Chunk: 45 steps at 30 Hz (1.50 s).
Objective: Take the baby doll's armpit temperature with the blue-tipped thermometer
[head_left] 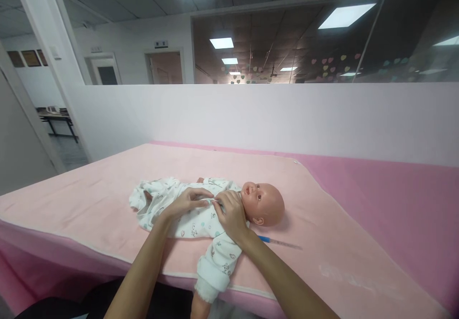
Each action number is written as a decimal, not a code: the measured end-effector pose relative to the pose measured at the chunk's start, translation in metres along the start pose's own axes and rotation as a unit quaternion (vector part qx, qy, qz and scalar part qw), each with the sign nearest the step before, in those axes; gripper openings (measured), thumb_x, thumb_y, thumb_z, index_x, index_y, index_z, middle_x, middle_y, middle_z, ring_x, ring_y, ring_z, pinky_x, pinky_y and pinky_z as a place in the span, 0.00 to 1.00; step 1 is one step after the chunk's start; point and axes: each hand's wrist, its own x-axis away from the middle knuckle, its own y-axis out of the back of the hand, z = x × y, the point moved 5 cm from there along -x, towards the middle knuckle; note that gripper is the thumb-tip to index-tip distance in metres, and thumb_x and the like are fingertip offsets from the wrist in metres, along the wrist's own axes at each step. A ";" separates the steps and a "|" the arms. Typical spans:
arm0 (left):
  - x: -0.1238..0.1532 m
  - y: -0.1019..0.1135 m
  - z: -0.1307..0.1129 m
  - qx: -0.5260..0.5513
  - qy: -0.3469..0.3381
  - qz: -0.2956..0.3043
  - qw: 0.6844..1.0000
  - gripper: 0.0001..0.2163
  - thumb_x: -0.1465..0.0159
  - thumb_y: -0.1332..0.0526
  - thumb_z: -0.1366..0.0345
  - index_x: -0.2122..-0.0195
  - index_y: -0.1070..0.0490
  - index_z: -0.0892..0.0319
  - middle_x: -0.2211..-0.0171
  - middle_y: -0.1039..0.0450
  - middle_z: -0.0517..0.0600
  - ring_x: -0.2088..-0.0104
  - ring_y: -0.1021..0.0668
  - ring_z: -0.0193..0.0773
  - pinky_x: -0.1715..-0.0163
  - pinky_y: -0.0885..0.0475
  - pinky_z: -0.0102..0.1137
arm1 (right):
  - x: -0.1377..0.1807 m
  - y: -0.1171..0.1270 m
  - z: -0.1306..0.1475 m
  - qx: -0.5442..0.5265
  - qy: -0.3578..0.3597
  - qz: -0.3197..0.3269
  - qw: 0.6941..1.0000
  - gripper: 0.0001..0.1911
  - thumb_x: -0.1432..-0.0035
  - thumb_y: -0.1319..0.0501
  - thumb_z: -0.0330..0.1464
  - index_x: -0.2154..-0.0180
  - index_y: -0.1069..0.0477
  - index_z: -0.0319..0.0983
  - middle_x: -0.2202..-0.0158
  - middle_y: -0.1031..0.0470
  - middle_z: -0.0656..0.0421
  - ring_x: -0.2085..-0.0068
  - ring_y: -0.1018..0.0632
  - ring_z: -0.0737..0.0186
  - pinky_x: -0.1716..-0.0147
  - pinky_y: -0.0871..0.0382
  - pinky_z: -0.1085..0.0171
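A baby doll point(265, 203) lies on its back on the pink padded sheet, its head to the right. It wears a white printed baby romper point(193, 225) with long sleeves. My left hand point(190, 202) is over the doll's chest, thumb and fingers pinching the edge of the romper's front. Close beside it, my right hand point(231, 211) grips the same front edge just below the doll's neck. The fastening between my fingertips is too small to make out. Near my right wrist lies a thermometer point(279, 242) with a blue end, partly hidden by my forearm.
The pink sheet point(89, 204) covers the table, over a brighter pink cloth point(394, 194). One doll arm hangs over the front edge. A white wall point(268, 118) with a window above it stands behind the table. A dark table point(57, 118) shows through a doorway at left.
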 end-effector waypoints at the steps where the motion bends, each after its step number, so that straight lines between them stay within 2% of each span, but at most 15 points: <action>1: 0.000 -0.001 -0.002 -0.002 -0.007 0.011 1.000 0.10 0.46 0.36 0.64 0.63 0.25 0.59 0.58 0.27 0.53 0.55 0.28 0.43 0.53 0.34 0.36 | 0.000 0.000 0.000 0.000 0.001 0.000 1.000 0.07 0.41 0.46 0.33 0.71 0.36 0.40 0.69 0.29 0.58 0.66 0.30 0.62 0.63 0.40 0.62; 5: 0.001 -0.003 -0.006 0.006 -0.022 0.025 0.999 0.08 0.45 0.37 0.64 0.65 0.24 0.59 0.58 0.27 0.53 0.56 0.28 0.43 0.54 0.34 0.35 | 0.001 0.000 0.001 0.001 0.013 -0.001 1.000 0.08 0.40 0.47 0.34 0.71 0.35 0.40 0.69 0.28 0.58 0.66 0.31 0.62 0.63 0.40 0.61; 9: 0.001 -0.003 -0.004 0.002 -0.023 0.027 0.999 0.07 0.45 0.37 0.64 0.68 0.24 0.60 0.64 0.26 0.52 0.60 0.27 0.41 0.56 0.34 0.35 | 0.001 0.000 0.003 0.000 0.019 0.000 1.000 0.07 0.41 0.46 0.33 0.71 0.35 0.40 0.70 0.28 0.58 0.66 0.31 0.62 0.64 0.40 0.62; 18: 0.000 0.003 0.007 -0.013 0.015 -0.020 1.000 0.11 0.43 0.40 0.59 0.65 0.26 0.62 0.67 0.26 0.52 0.66 0.27 0.37 0.64 0.33 0.29 | 0.001 0.002 0.003 -0.007 0.003 -0.006 1.000 0.06 0.41 0.47 0.32 0.70 0.35 0.40 0.70 0.29 0.58 0.67 0.31 0.62 0.64 0.40 0.62; 22: 0.001 0.001 0.006 -0.015 0.020 -0.008 1.000 0.13 0.41 0.41 0.58 0.60 0.26 0.61 0.64 0.25 0.52 0.63 0.26 0.39 0.62 0.32 0.30 | 0.000 0.002 0.003 -0.007 0.002 -0.006 1.000 0.07 0.41 0.47 0.31 0.71 0.35 0.40 0.70 0.29 0.58 0.67 0.31 0.62 0.64 0.40 0.61; 27: 0.003 0.001 0.004 -0.018 0.042 -0.030 0.998 0.14 0.41 0.42 0.58 0.57 0.26 0.58 0.59 0.25 0.52 0.56 0.27 0.42 0.55 0.34 0.33 | 0.000 0.002 0.001 -0.005 -0.006 -0.007 1.000 0.06 0.41 0.48 0.31 0.70 0.35 0.40 0.70 0.29 0.58 0.67 0.31 0.62 0.64 0.40 0.62; 34: 0.001 -0.002 0.000 -0.027 0.011 0.000 1.000 0.16 0.49 0.34 0.64 0.58 0.25 0.58 0.58 0.25 0.52 0.57 0.26 0.43 0.55 0.32 0.33 | 0.001 0.001 0.001 0.001 -0.013 -0.007 1.000 0.07 0.41 0.48 0.31 0.71 0.36 0.40 0.70 0.29 0.58 0.67 0.31 0.62 0.65 0.40 0.61; 45: 0.000 0.001 0.006 -0.027 0.018 -0.021 0.999 0.13 0.50 0.34 0.63 0.62 0.24 0.60 0.62 0.23 0.53 0.60 0.25 0.44 0.58 0.31 0.35 | 0.001 0.002 0.001 0.007 -0.006 -0.006 1.000 0.07 0.41 0.48 0.32 0.71 0.36 0.40 0.70 0.29 0.58 0.67 0.31 0.62 0.65 0.40 0.62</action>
